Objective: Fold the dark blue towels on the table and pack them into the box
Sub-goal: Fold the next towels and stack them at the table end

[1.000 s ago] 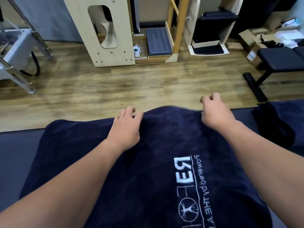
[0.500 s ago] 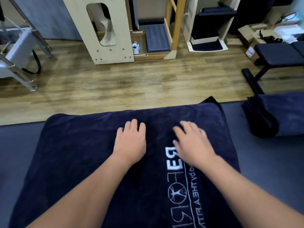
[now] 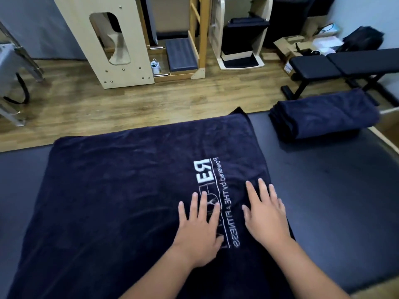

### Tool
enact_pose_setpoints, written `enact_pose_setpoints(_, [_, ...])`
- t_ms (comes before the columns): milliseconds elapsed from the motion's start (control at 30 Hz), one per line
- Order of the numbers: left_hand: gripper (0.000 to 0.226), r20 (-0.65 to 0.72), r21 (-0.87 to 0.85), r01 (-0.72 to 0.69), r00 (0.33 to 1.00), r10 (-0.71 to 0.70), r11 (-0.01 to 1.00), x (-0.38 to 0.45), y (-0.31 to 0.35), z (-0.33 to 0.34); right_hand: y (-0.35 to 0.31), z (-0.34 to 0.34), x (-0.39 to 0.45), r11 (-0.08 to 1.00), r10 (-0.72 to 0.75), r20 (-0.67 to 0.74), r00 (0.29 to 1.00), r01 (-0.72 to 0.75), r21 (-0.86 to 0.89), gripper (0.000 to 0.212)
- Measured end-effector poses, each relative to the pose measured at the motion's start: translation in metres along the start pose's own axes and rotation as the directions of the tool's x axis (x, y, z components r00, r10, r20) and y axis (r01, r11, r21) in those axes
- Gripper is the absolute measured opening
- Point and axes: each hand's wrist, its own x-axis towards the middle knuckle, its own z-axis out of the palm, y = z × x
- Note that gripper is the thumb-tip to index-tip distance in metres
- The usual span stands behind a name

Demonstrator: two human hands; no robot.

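A dark blue towel [image 3: 121,186] with white embroidered lettering lies spread flat on the dark table [image 3: 336,190]. My left hand [image 3: 200,229] presses flat on the towel's middle, fingers straight, partly covering the lettering. Beside it my right hand [image 3: 265,214] lies flat on the towel near its right edge, fingers spread. A stack of folded dark blue towels [image 3: 323,115] sits at the table's far right. No box on the table is in view.
Beyond the table's far edge is wooden floor [image 3: 129,104]. A pale wooden frame [image 3: 103,39], a black bench [image 3: 341,65], open cardboard boxes [image 3: 289,46] and a metal frame [image 3: 13,72] stand on it.
Both hands slid back toward me over the towel, from its far edge to its middle, flattening it. The fingers went from curled at the edge to straight.
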Motion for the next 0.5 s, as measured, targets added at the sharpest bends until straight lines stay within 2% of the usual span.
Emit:
enact_pose_setpoints(67, [0.088, 0.013, 0.012, -0.054, 0.998, 0.054, 0.998, -0.021, 0.014, 0.009, 0.008, 0.004, -0.036, 0.998, 0.048, -0.013, 0.999, -0.048, -0.032, 0.069])
enact_pose_setpoints(133, [0.085, 0.011, 0.001, -0.080, 0.997, 0.080, 0.997, -0.045, 0.022, 0.019, 0.018, 0.007, -0.070, 0.973, 0.229, -0.055, 0.972, -0.229, 0.002, 0.065])
enact_pose_setpoints(200, [0.074, -0.033, -0.012, -0.091, 0.995, 0.090, 0.996, -0.072, 0.029, 0.029, 0.030, 0.011, -0.097, 0.914, 0.402, -0.021, 0.915, -0.401, 0.060, 0.058])
enact_pose_setpoints(267, [0.062, -0.085, -0.007, -0.083, 0.993, 0.082, 0.997, -0.094, 0.037, 0.039, 0.043, 0.017, -0.111, 0.896, 0.423, -0.010, 0.906, -0.417, 0.155, 0.048])
enact_pose_setpoints(367, [0.044, -0.013, 0.025, -0.069, 0.997, 0.070, 0.997, -0.118, 0.053, 0.046, 0.070, 0.019, -0.126, 0.897, 0.383, -0.085, 0.920, -0.348, 0.273, 0.032])
enact_pose_setpoints(433, [0.027, 0.019, 0.058, -0.073, 0.997, 0.072, 0.996, -0.123, 0.063, 0.045, 0.088, 0.013, -0.130, 0.854, 0.464, -0.057, 0.884, -0.429, 0.295, 0.029])
enact_pose_setpoints(500, [0.034, 0.050, 0.094, -0.074, 0.996, 0.069, 0.993, -0.125, 0.070, 0.043, 0.097, 0.012, -0.136, 0.856, 0.473, -0.010, 0.881, -0.457, 0.242, 0.023])
